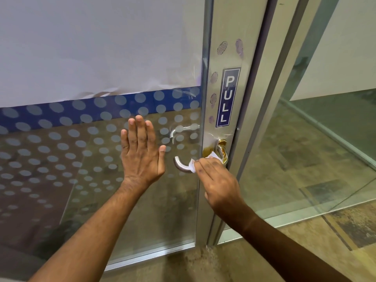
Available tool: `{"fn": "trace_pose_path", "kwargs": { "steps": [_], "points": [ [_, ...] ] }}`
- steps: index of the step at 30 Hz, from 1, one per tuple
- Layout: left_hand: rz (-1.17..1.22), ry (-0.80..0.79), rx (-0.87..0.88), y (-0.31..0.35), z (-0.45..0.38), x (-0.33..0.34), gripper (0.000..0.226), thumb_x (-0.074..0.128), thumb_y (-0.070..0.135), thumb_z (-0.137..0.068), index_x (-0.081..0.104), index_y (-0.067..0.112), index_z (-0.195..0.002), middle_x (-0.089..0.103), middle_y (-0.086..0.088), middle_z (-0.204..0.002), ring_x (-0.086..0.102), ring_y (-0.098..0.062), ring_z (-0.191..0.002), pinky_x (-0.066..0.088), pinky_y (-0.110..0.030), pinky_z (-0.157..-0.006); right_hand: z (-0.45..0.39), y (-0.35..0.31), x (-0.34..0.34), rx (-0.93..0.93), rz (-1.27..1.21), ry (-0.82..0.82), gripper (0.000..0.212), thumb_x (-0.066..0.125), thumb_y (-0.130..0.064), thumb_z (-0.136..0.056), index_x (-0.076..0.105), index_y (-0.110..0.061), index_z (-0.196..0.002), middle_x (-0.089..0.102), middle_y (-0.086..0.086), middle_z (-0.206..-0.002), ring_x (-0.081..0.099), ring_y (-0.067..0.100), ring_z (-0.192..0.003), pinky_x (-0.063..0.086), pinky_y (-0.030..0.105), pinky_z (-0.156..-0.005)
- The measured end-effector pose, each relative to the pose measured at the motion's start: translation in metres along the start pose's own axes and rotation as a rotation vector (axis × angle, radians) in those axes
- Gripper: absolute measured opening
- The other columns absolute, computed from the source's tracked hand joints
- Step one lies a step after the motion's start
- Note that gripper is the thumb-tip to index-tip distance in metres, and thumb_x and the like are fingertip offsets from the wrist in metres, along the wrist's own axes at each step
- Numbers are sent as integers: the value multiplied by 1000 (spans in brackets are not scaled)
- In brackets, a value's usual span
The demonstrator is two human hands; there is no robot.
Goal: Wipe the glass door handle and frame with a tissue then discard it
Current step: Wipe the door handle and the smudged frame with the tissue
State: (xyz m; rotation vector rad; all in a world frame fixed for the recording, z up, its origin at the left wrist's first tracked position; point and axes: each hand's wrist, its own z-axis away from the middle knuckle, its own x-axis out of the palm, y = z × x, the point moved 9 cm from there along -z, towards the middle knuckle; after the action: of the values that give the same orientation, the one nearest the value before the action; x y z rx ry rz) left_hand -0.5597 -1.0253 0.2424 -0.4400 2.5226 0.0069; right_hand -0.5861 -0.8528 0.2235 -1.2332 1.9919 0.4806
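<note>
Tissue (192, 164) under right hand (218, 180) — pressed against door handle (180, 164).

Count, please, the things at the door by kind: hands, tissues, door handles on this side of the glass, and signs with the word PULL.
Hands: 2 (left hand, right hand)
Tissue: 1
Door handle: 1
PULL sign: 1
Total: 5

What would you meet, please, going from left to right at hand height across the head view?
Dotted glass panel → left hand, flat on the glass → handle → tissue → right hand → door frame → glass side panel.
</note>
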Motion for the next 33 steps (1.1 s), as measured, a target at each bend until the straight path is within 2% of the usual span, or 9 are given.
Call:
{"fn": "trace_pose_path", "kwargs": {
  "steps": [8,13,15,17,21,25,30,32,33],
  "points": [
    [8,1,-2,0,0,0,91,41,38,-93,-25,12,-151,-38,-2,-157,-30,-21,-147,-18,-38,-120,12,27,1,-16,44,37,48,17,-6,-106,60,5,-124,65,20,-116,60,33,-114,43,43,-107],
    [14,-10,-11,-1,0,2,92,41,38,-93,-26,13,-151,-39,-1,-156,-31,-20,-147,-19,-38,-120,10,39,-4,2,40,30,50,15,-6,-104,59,3,-126,62,20,-125,56,32,-123,38,38,-111],
    [15,-12,-15,-1,0,2,92,42,38,-93,-25,12,-151,-39,-2,-156,-30,-21,-147,-19,-38,-120,8,49,-6,45,50,42,35,45,5,-91,61,2,-123,62,20,-126,59,32,-119,43,37,-104],
    [16,-11,-13,0,0,1,93,43,37,-93,-25,11,-151,-39,-2,-156,-31,-21,-147,-19,-38,-120,4,61,-4,122,46,8,57,70,17,-63,64,3,-118,64,21,-123,64,33,-111,50,41,-95],
    [22,-13,-14,0,0,1,93,42,37,-93,-26,12,-150,-39,-2,-156,-31,-21,-146,-19,-39,-120,-2,65,-3,158,65,-2,68,74,19,-48,68,3,-114,69,19,-116,68,32,-103,53,43,-91],
    [26,-11,-14,0,0,0,92,43,36,-93,-25,11,-150,-39,-2,-156,-31,-21,-146,-19,-38,-120,-1,67,-3,317,-50,25,64,68,19,-54,68,2,-116,69,16,-118,69,31,-103,54,45,-89],
    [18,-11,-9,1,0,1,94,44,36,-92,-24,9,-151,-38,-3,-156,-30,-23,-147,-19,-39,-120,5,82,-5,674,-290,129,51,54,9,-75,66,-7,-121,66,6,-123,66,24,-109,41,22,-100],
    [20,-7,-9,1,-1,0,92,42,37,-93,-24,9,-151,-38,-4,-157,-30,-23,-147,-19,-39,-120,14,92,2,843,-391,122,48,53,4,-78,68,-15,-120,70,3,-116,69,22,-100,49,25,-98],
    [17,-9,-12,1,-1,0,92,42,37,-93,-24,9,-151,-38,-4,-157,-30,-22,-147,-19,-39,-120,19,98,9,929,-474,97,47,54,2,-79,69,-18,-118,74,4,-109,70,22,-91,56,32,-90]
  ]
}}
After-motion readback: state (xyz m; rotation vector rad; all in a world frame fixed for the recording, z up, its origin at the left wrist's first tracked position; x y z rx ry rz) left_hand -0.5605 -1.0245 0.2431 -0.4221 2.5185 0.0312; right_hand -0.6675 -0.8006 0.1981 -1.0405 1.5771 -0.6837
